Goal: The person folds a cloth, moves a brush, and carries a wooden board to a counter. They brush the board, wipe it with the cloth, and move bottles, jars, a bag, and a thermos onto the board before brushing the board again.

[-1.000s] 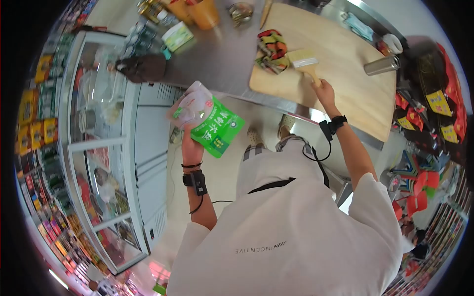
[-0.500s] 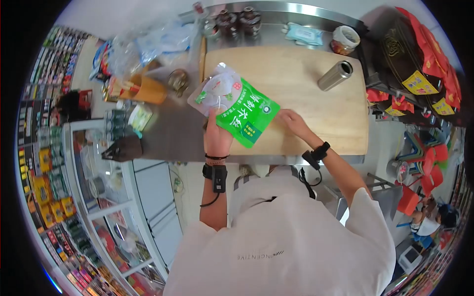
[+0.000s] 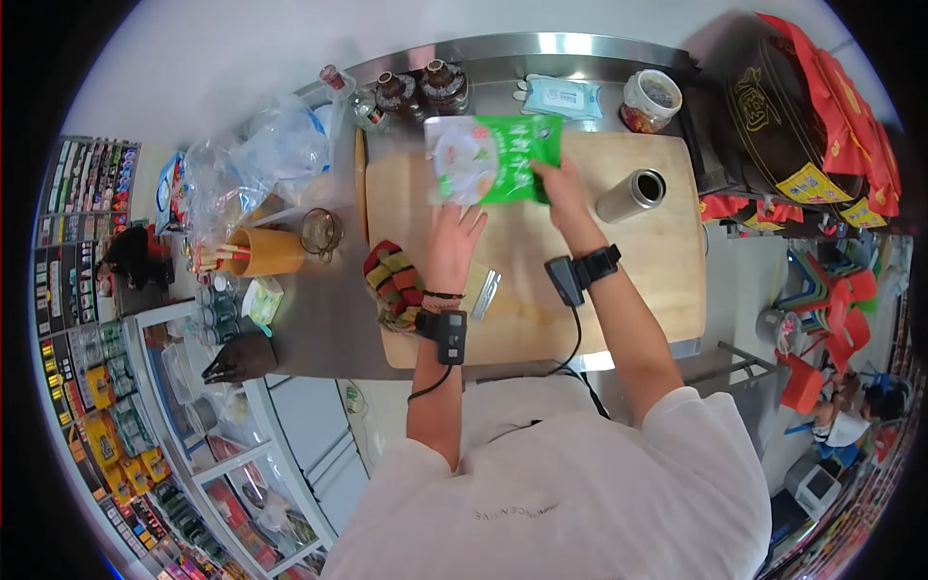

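A green and white food pouch [image 3: 512, 164] with Chinese print is held over the far part of the wooden board [image 3: 638, 300]. My right hand [image 3: 565, 198] grips its right edge, thumb on the printed face. My left hand [image 3: 454, 246] lies flat with fingers spread, fingertips right at the pouch's lower left edge. Beside my left wrist is a crumpled striped cloth [image 3: 391, 275] in red, yellow and black. Just right of that wrist, a small strip with a silvery edge [image 3: 487, 295] rests on the board. An uncapped steel flask [image 3: 630, 195] stands right of my right hand.
Dark brown bottles [image 3: 445, 87], a wipes pack [image 3: 564, 98] and a lidded jar [image 3: 651, 101] line the back. At left are plastic bags [image 3: 251, 155], a glass mug [image 3: 321, 235] and an orange holder [image 3: 266, 253]. A large dark jar [image 3: 773, 116] stands right.
The pouch has moved away from me and turned nearly level. My right hand has taken its right edge; my left fingers have opened out. The striped cloth and silvery strip have come into sight.
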Available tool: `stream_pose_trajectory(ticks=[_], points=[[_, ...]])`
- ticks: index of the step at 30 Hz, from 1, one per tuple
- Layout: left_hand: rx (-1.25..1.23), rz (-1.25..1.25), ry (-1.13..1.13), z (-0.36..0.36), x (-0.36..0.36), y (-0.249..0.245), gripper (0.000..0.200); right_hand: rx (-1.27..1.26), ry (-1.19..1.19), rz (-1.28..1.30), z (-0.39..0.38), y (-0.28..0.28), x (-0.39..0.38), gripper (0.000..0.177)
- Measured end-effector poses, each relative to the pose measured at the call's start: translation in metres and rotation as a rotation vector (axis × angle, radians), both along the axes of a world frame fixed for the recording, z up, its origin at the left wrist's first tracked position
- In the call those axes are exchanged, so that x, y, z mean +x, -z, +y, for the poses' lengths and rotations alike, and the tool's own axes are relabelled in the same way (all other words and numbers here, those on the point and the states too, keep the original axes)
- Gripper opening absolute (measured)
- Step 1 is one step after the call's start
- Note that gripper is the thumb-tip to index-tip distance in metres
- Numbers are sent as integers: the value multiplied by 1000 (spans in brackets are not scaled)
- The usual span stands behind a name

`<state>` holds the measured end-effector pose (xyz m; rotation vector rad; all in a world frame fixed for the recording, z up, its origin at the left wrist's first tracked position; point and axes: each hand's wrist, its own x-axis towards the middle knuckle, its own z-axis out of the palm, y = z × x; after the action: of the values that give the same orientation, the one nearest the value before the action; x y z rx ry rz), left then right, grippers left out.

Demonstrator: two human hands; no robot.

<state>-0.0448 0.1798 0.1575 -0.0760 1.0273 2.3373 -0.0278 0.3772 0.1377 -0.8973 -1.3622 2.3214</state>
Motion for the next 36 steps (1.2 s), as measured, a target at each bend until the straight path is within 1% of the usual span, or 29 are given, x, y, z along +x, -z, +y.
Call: stream_pose_trajectory(ticks=[1,3,5,8,11,14,16,17,18,21,22,24,27,30,33,34,35,36], points=[[-91,17,11,0,-5,3,52,54,86,-28,14,6,-13,27],[-145,19,107,-5,-8,7,53,164,276,-39,45,23,-42,25],[-202,7,206,-16,-5,10,53,274,484,-12,78,60,-72,25],[-275,-37,348,-40,4,15,51,379,568,-234,145,121,-104,28],[-319,-88,474,-69,10,23,51,207,666,-188,181,142,-118,24],[-331,-139,558,-94,6,30,51,376,696,-357,206,166,-125,39],[-329,-221,585,-106,1,26,51,785,698,-788,200,162,-123,56],[-286,-249,573,-109,-3,28,51,989,679,-1002,199,154,-125,65],[-246,-277,561,-113,-7,28,51,1055,583,-1158,204,155,-126,91],[-178,-333,536,-117,-22,33,50,914,386,-893,217,157,-125,85],[-166,-346,532,-118,-27,35,51,850,319,-842,215,152,-125,82],[-209,-321,524,-117,-35,42,51,721,191,-732,207,141,-131,76],[-262,-288,514,-115,-47,45,51,829,201,-630,183,146,-157,68],[-287,-279,496,-114,-48,43,52,776,224,-714,157,141,-178,74],[-305,-279,485,-114,-45,37,52,807,230,-830,135,143,-192,80],[-310,-281,483,-114,-42,35,52,768,165,-841,127,136,-195,84],[-322,-278,492,-115,-39,33,52,772,170,-818,117,129,-197,85],[-333,-276,501,-115,-36,32,52,818,191,-820,110,134,-202,89]])
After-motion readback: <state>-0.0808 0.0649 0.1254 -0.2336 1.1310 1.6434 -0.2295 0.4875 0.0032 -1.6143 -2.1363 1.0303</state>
